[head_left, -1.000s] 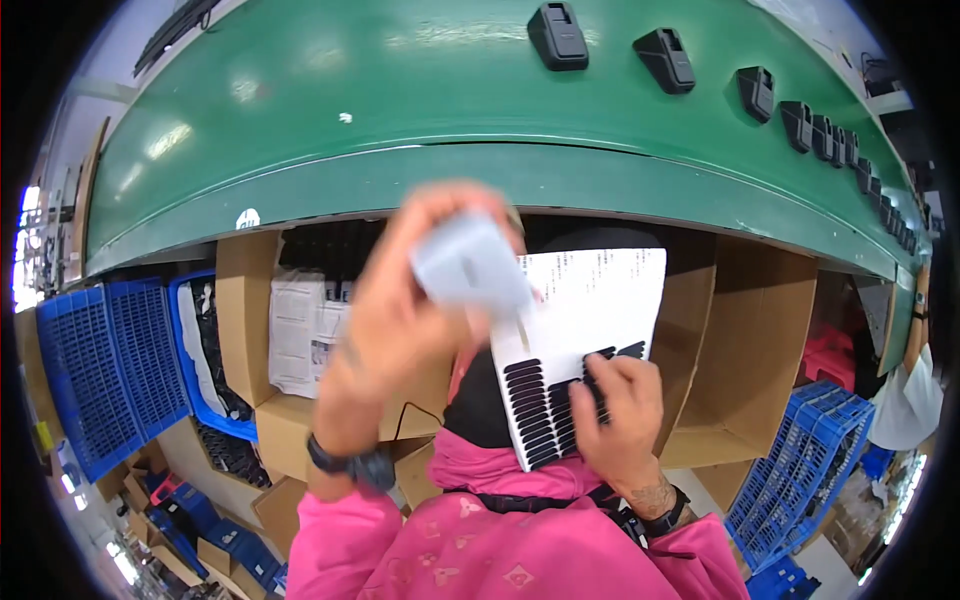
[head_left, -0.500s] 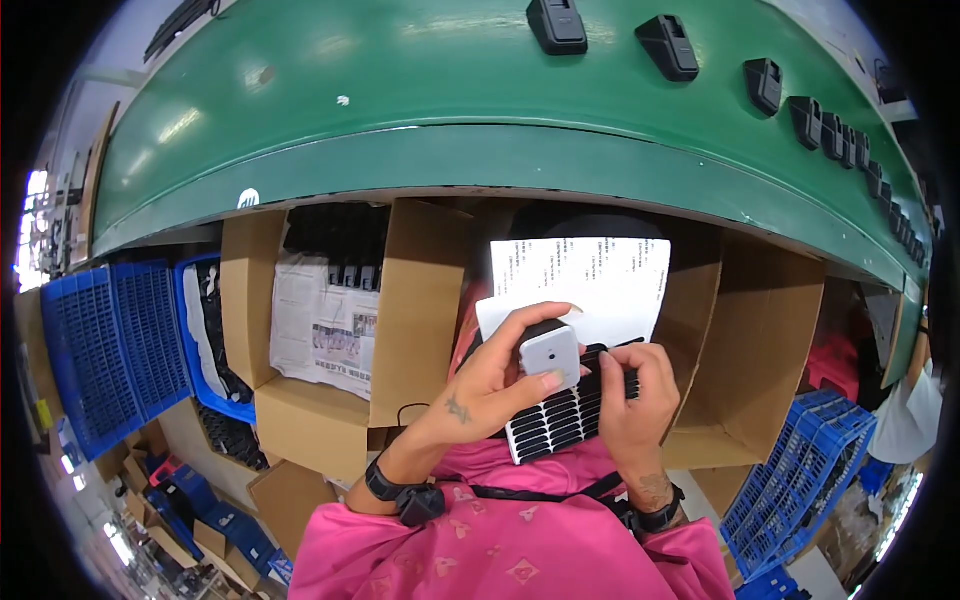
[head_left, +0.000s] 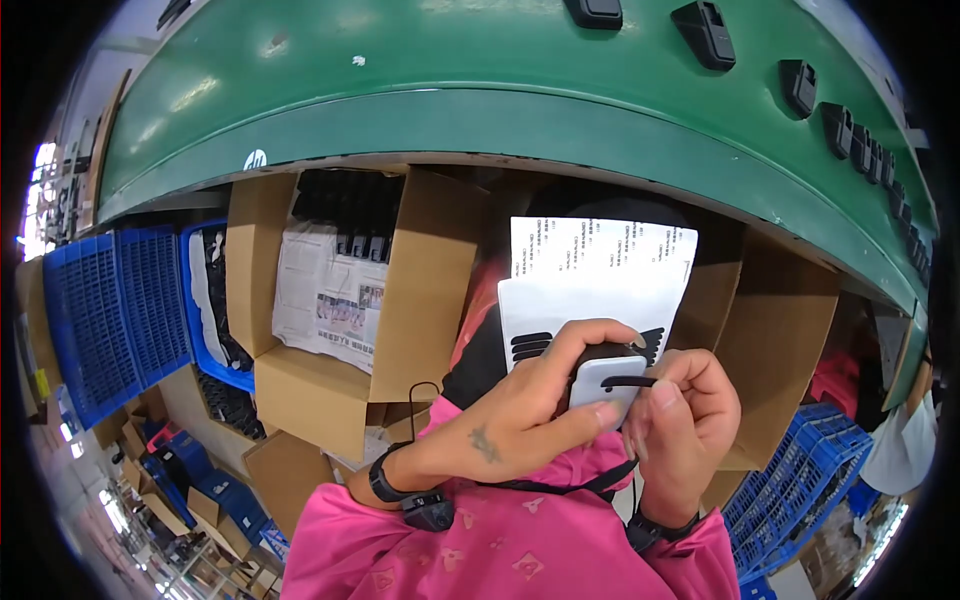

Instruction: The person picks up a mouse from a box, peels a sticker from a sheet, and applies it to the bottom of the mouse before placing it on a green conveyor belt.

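Observation:
My left hand [head_left: 510, 415] is wrapped round a small rounded device with a white face [head_left: 590, 375] and dark sides, its thumb lying on that face. Between the thumb and forefinger of my right hand [head_left: 690, 415] is one end of a thin black curved strip [head_left: 626, 381]. The strip lies across the white face, close to a small dark hole. Behind my hands a white sheet [head_left: 570, 295] printed with small dark marks rests near my lap. Rows of black strips [head_left: 530, 346] show on it, partly covered by my hands.
A green table [head_left: 420, 60] stretches ahead, with several black wedge-shaped stands [head_left: 707, 37] along its right. An open cardboard box [head_left: 430, 280] at the left holds black parts and newspaper. Another box [head_left: 780, 350] stands at the right. Blue crates [head_left: 120, 320] stand on both sides.
My right hand has come from the strip sheet to the device, bringing a black strip onto its white face. The device in my left hand has shifted right and slightly down.

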Action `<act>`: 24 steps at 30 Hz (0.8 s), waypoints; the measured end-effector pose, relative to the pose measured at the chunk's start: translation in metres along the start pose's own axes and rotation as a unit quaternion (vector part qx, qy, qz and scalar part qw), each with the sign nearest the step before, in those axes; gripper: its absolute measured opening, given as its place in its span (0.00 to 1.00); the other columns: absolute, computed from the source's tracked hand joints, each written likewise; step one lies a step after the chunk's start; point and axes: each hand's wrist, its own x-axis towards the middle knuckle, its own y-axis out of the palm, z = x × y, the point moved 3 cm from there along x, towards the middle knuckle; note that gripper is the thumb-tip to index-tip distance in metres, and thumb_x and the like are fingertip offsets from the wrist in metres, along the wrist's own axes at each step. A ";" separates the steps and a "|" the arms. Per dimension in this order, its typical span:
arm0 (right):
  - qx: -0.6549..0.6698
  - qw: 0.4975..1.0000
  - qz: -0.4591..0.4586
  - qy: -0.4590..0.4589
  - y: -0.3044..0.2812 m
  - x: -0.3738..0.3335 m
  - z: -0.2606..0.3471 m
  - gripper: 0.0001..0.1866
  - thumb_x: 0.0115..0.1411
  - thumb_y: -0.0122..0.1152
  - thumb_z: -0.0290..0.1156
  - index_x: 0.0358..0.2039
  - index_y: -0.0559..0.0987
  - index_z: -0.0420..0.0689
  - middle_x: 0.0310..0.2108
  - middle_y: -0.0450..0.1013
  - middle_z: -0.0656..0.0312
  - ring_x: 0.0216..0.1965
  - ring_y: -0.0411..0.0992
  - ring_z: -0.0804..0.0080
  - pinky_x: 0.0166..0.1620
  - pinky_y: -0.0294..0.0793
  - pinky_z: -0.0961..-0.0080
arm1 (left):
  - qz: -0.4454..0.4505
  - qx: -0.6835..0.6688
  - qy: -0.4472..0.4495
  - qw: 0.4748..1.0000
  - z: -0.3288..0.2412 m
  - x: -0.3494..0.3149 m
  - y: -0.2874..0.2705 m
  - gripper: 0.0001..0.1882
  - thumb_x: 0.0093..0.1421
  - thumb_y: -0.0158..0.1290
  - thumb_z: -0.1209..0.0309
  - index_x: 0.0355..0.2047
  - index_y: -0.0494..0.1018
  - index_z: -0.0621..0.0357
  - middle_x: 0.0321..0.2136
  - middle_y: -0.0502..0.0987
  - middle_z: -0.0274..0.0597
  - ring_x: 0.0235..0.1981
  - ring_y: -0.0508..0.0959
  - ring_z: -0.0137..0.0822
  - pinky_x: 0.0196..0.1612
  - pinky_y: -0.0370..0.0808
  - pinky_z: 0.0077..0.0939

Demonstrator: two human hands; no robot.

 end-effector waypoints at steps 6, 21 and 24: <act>-0.027 0.999 -0.034 -0.010 0.005 -0.003 0.003 0.04 0.60 0.55 0.21 0.31 0.70 0.35 0.20 0.68 0.67 0.18 0.60 0.89 0.21 0.59 0.89 | -0.012 0.031 0.011 0.999 -0.003 0.000 0.003 0.26 0.62 0.48 0.71 0.58 0.53 0.61 0.40 0.74 0.53 0.40 0.77 0.44 0.44 0.71 0.33; -0.043 0.998 -0.036 0.010 0.004 -0.001 -0.001 0.05 0.60 0.56 0.22 0.32 0.71 0.35 0.21 0.69 0.67 0.19 0.61 0.90 0.22 0.59 0.91 | -0.025 0.089 0.055 0.994 0.002 -0.001 0.003 0.25 0.61 0.48 0.74 0.57 0.53 0.61 0.37 0.74 0.54 0.38 0.77 0.46 0.43 0.72 0.34; -0.047 0.998 -0.040 0.009 0.005 -0.001 -0.001 0.05 0.60 0.57 0.22 0.32 0.71 0.35 0.22 0.70 0.66 0.19 0.61 0.90 0.23 0.60 0.91 | -0.023 0.100 0.065 0.993 0.002 0.000 0.003 0.25 0.61 0.48 0.74 0.57 0.53 0.61 0.37 0.74 0.54 0.39 0.78 0.46 0.43 0.72 0.34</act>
